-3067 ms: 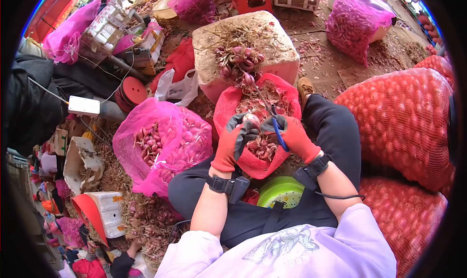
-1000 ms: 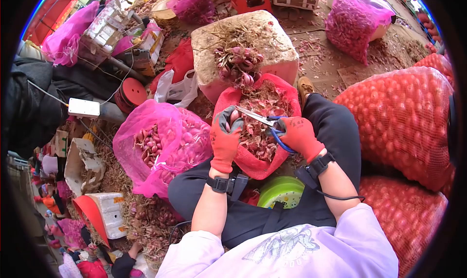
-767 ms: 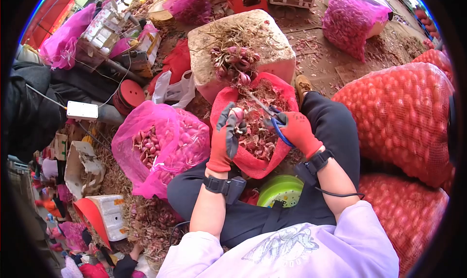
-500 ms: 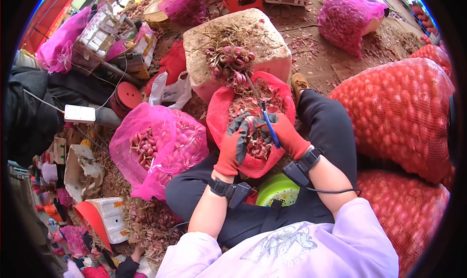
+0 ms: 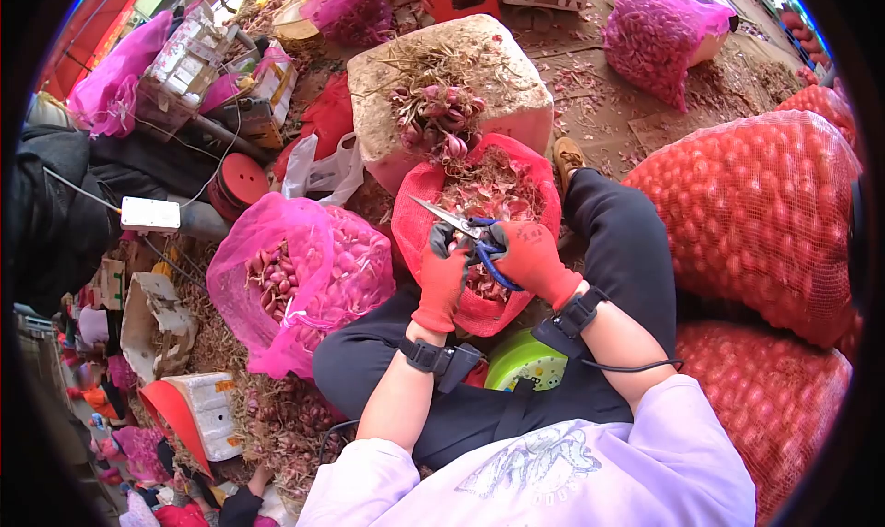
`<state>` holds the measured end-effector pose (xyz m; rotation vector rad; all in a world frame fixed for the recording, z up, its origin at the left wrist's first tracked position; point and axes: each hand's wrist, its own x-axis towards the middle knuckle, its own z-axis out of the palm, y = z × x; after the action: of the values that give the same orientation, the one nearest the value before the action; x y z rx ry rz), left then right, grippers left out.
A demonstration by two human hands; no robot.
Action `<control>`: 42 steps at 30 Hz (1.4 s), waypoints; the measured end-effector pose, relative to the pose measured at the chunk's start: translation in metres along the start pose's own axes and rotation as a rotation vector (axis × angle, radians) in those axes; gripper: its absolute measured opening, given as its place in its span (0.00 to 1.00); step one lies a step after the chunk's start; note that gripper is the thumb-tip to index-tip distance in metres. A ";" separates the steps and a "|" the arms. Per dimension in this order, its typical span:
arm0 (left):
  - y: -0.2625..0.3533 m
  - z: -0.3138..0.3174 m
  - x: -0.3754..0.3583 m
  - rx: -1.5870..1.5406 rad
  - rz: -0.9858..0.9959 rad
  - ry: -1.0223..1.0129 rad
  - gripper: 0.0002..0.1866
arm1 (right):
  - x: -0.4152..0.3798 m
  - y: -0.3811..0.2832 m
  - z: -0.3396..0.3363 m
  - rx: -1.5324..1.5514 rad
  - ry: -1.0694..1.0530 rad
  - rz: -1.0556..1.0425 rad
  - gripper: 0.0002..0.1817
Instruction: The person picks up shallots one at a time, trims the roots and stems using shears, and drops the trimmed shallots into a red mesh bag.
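My right hand (image 5: 535, 261), in a red glove with dark fingertips, grips blue-handled scissors (image 5: 452, 217). Their blades point up and left, across the top of my left hand (image 5: 443, 276). That hand, gloved alike, is closed with its fingertips around a small pale-pink shallot, mostly hidden by the fingers and scissors. Beneath both hands a red mesh bag (image 5: 402, 221) stands open, with trimmings and shallots inside. Beyond it, a bunch of shallots (image 5: 441, 112) with dry stalks lies on a dirty foam block (image 5: 392, 71).
To the left sits a pink mesh bag (image 5: 235, 278) of loose shallots. Full red mesh sacks (image 5: 747, 213) are stacked on the right. A green round thing (image 5: 525, 361) lies between my legs. Another pink bag (image 5: 650, 52) stands at the far right.
The scissors have swung left, from pointing up toward the bunch to lying across my left hand. Both hands have shifted slightly, and the right hand has turned.
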<state>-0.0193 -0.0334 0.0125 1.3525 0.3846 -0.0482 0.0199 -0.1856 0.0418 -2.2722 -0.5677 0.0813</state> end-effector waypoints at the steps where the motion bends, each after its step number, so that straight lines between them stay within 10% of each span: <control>1: 0.001 -0.001 -0.001 0.058 0.000 0.003 0.11 | -0.001 0.000 0.000 -0.036 0.018 -0.031 0.13; 6: 0.017 -0.006 -0.003 -0.016 0.033 -0.152 0.13 | 0.005 0.007 -0.004 0.138 0.009 0.081 0.13; 9: 0.031 -0.010 -0.003 -0.066 -0.043 -0.245 0.15 | 0.010 0.011 -0.023 0.964 -0.203 0.499 0.11; 16: 0.039 -0.016 -0.005 -0.305 -0.188 -0.440 0.16 | 0.008 0.016 -0.034 1.454 -0.544 0.422 0.07; 20: 0.038 -0.011 -0.009 -0.269 -0.138 -0.317 0.16 | 0.008 0.011 -0.030 1.505 -0.190 0.552 0.07; 22: 0.029 -0.013 -0.005 -0.240 -0.080 -0.293 0.17 | 0.011 0.022 -0.023 1.492 0.038 0.552 0.08; 33: 0.044 -0.010 -0.012 -0.077 -0.098 -0.370 0.18 | 0.010 0.012 -0.031 1.113 -0.162 0.394 0.08; 37: 0.027 -0.026 0.002 -0.043 -0.094 -0.305 0.18 | 0.010 0.002 -0.047 0.179 -0.157 0.028 0.20; 42: 0.035 -0.038 0.008 -0.448 -0.069 -0.271 0.16 | -0.003 0.010 -0.035 -0.225 -0.037 -0.132 0.22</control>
<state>-0.0120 0.0128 0.0365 0.8753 0.1961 -0.1891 0.0292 -0.2165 0.0590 -2.4465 -0.7787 -0.0067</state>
